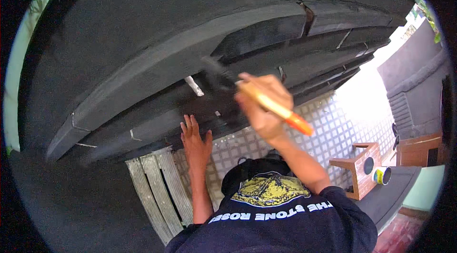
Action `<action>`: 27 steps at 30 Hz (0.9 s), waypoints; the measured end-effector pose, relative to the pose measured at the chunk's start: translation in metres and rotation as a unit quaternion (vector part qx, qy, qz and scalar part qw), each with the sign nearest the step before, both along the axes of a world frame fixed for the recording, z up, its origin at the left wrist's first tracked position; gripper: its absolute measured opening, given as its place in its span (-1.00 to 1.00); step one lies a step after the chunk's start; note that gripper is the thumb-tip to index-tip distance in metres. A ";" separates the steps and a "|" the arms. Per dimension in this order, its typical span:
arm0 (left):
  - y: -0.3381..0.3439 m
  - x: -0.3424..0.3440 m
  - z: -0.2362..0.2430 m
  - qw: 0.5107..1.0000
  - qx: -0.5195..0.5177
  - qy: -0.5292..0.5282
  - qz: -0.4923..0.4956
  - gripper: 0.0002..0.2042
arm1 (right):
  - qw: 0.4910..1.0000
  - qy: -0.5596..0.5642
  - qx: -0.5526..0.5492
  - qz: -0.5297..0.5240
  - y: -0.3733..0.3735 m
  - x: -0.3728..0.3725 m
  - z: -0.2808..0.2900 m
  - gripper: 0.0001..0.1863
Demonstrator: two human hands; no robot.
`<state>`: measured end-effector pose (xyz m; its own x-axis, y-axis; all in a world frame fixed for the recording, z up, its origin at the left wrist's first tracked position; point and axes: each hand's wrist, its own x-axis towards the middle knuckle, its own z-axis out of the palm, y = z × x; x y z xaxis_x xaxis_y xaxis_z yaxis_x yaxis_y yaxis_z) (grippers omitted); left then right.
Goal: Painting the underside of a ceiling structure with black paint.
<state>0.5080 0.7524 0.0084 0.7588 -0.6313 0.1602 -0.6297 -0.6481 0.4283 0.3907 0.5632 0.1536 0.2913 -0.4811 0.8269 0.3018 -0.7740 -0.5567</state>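
A paintbrush [299,123] with a pale wooden handle and an orange end is in my right hand [266,103], whose fingers are wrapped round the handle. Its bristle end is smeared by motion and lies at the stepped dark grey wall [157,67]. Just left of the brush, a white bare patch [194,86] shows on a ledge. My left hand [195,141] holds nothing; its fingers are spread, with the tips by the lowest ledge. Whether they touch it I cannot tell. Smaller pale marks and thin light lines show along the ledges.
Light tiles with a grid pattern cover the floor [328,119]. A slatted bench [154,191] stands left of my left forearm. On the right are a brown wooden stool [364,184] and an open white and yellow can [379,176]. A grey wall [414,86] stands beyond.
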 end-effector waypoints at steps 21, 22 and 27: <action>0.001 -0.002 -0.002 0.999 -0.025 0.018 -0.012 -0.24 | 0.953 -0.069 0.125 -0.268 -0.102 -0.069 -0.023 -0.77; 0.000 -0.002 -0.002 0.999 -0.025 0.018 -0.011 -0.24 | 0.963 -0.034 0.088 -0.252 -0.087 -0.060 -0.020 -0.83; 0.000 -0.003 -0.005 1.000 -0.011 0.021 -0.003 -0.21 | 1.000 0.007 -0.008 0.015 0.012 0.014 0.008 -0.79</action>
